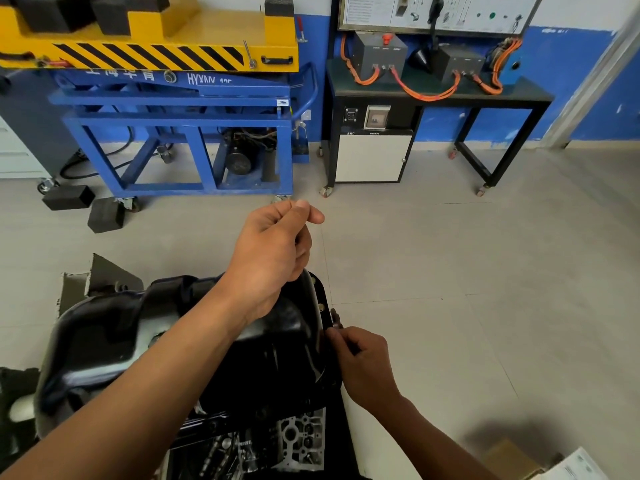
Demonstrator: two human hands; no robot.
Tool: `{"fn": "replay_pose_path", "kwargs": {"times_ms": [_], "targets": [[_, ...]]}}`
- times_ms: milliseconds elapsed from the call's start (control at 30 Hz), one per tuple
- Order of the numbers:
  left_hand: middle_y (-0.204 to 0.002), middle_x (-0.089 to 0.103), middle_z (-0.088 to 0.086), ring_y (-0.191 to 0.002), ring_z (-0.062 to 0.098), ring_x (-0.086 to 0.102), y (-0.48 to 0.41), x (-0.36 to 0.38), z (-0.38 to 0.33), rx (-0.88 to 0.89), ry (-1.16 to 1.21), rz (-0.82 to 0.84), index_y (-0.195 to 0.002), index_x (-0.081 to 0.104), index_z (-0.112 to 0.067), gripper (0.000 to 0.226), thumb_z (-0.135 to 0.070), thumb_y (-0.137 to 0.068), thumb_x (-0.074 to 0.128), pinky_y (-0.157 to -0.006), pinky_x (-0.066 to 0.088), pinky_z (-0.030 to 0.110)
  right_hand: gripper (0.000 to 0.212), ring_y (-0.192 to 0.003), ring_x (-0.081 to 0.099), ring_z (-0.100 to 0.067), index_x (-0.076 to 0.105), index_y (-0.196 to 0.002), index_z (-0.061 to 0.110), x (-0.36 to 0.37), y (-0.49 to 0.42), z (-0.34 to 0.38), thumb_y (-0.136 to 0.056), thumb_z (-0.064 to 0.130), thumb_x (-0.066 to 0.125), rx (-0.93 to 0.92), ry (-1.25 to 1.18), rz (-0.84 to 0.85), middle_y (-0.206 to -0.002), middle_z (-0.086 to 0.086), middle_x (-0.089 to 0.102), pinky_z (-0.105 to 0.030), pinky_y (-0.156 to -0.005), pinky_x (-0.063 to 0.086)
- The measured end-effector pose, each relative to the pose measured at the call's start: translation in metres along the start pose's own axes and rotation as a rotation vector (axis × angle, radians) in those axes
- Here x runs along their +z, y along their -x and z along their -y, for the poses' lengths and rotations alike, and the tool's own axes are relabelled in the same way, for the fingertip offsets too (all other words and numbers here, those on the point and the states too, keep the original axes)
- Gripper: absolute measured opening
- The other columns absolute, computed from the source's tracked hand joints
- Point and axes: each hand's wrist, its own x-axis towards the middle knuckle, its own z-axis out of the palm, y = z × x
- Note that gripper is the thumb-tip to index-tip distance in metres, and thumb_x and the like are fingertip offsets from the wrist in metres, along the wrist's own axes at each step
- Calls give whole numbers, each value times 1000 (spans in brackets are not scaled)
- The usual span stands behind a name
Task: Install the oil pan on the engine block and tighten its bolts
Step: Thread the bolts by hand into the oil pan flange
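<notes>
The black oil pan sits bottom up on the engine block, whose bare metal passages show just below the pan's near end. The left hand hangs in the air above the pan's far end, its forearm crossing over the middle of the pan. Its fingers are curled and the thumb is pressed against the forefinger. Whether anything small is pinched between them cannot be told. The right hand is low, just beside the pan's right rim. Its fingers are bent and its fingertips grip a small dark piece that stands against that rim. Whether this is a bolt or the end of a tool cannot be told. Two brass-coloured bolts sit in the rim just beyond the right hand's fingertips. Well beyond the pan stands a blue cart with a yellow, black-striped top. To its right is a black table carrying grey boxes and orange cables. Two black foam blocks lie on the tiled floor beyond the pan's left side. A cardboard box lies near the pan's right, behind the right forearm.
</notes>
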Motion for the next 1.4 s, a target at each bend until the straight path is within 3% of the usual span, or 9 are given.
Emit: {"fn": "replay_pose_path", "kwargs": {"times_ms": [100, 200, 300, 467, 633, 833, 1033, 1233, 1400], "targets": [[-51, 34, 0, -44, 14, 23, -1, -1, 0, -8, 9, 11, -71, 71, -25, 44, -25, -107, 45, -39, 22, 19, 12, -70, 60, -7, 71, -88, 37, -13, 6, 3, -87, 37, 59, -13, 26, 123, -77, 20, 63, -10, -61, 42], [-50, 35, -1, -43, 14, 24, -1, -1, 0, -11, 9, 18, -70, 72, -26, 45, -25, -107, 45, -39, 23, 18, 26, -77, 58, -10, 72, -108, 21, -27, 12, 0, -82, 25, 67, -69, 147, 261, -87, 16, 58, -10, -62, 41], [-49, 35, -2, -43, 13, 25, -2, -2, 1, -8, 7, 22, -69, 71, -26, 46, -24, -107, 45, -38, 23, 18, 31, -80, 55, -4, 72, -117, 20, -32, 12, 2, -86, 20, 74, -87, 238, 297, -92, 18, 55, -8, -65, 40], [-49, 34, -2, -42, 14, 24, -2, -2, 1, -7, 10, 31, -71, 71, -24, 44, -24, -107, 45, -38, 22, 19, 20, -80, 53, 5, 77, -109, 18, -31, 1, 6, -90, 22, 73, -147, 314, 286, -90, 19, 54, -7, -69, 39], [-49, 35, -2, -42, 13, 24, -2, -2, 0, -13, 12, 27, -70, 71, -24, 46, -24, -107, 44, -38, 22, 19, 31, -84, 55, -6, 74, -110, 18, -33, -2, 12, -96, 38, 54, -293, 467, 293, -95, 9, 60, -21, -69, 47], [-49, 35, -2, -42, 13, 25, -1, -2, 0, -15, 7, 24, -71, 70, -23, 45, -24, -107, 44, -38, 23, 19, 17, -82, 64, -14, 77, -106, 15, -35, -6, 15, -90, 17, 72, -369, 439, 274, -94, 3, 67, -34, -66, 56], [-50, 34, -1, -43, 14, 24, -2, -2, 0, -13, 21, 32, -70, 71, -24, 45, -24, -107, 44, -39, 21, 19, 24, -87, 62, -18, 73, -114, 14, -43, -9, 22, -92, 15, 66, -438, 612, 403, -97, 1, 67, -26, -66, 52], [-50, 34, -1, -41, 13, 25, -2, -2, 0, 0, 24, 29, -70, 71, -23, 46, -23, -107, 43, -38, 23, 17, 19, -78, 61, -19, 74, -94, 16, -40, -15, 28, -93, 30, 62, -443, 727, 391, -87, 3, 63, -22, -61, 40], [-49, 34, 0, -41, 13, 24, -1, -2, 0, 4, 33, 26, -71, 70, -21, 45, -22, -107, 44, -38, 23, 17, 34, -87, 56, -12, 65, -122, 23, -49, -14, 27, -92, 38, 56, -411, 663, 517, -101, 7, 63, -20, -65, 42]]}}
